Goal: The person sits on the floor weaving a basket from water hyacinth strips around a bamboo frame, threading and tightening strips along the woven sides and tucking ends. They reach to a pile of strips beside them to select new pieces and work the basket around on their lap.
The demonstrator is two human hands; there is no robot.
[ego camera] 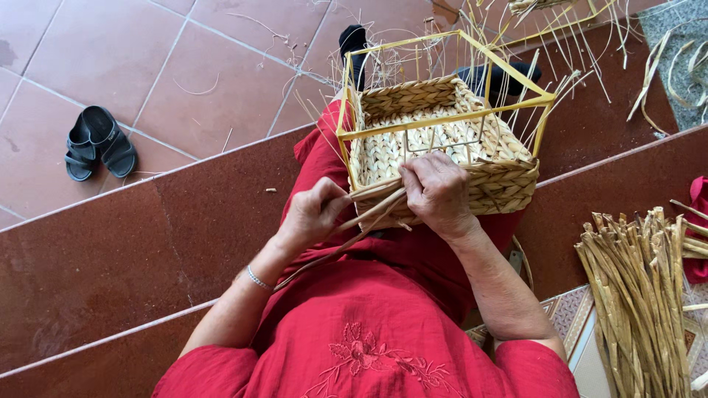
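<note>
No packages, labels, signs or screens in view anywhere: none on steps, tiled floor or lap.

Reddish tiled floor (169, 66), polished steps (147, 243)

Home doorstep or porch used as craft spot: polished reddish stone steps (110, 265) across centre, terracotta floor tiles (184, 66) at 11 o'clock, black sandals (98, 142) at 9 o'clock, bundle of dried weaving straw (641, 295) at 4 o'clock, patterned mat (571, 313) beside it.
</note>
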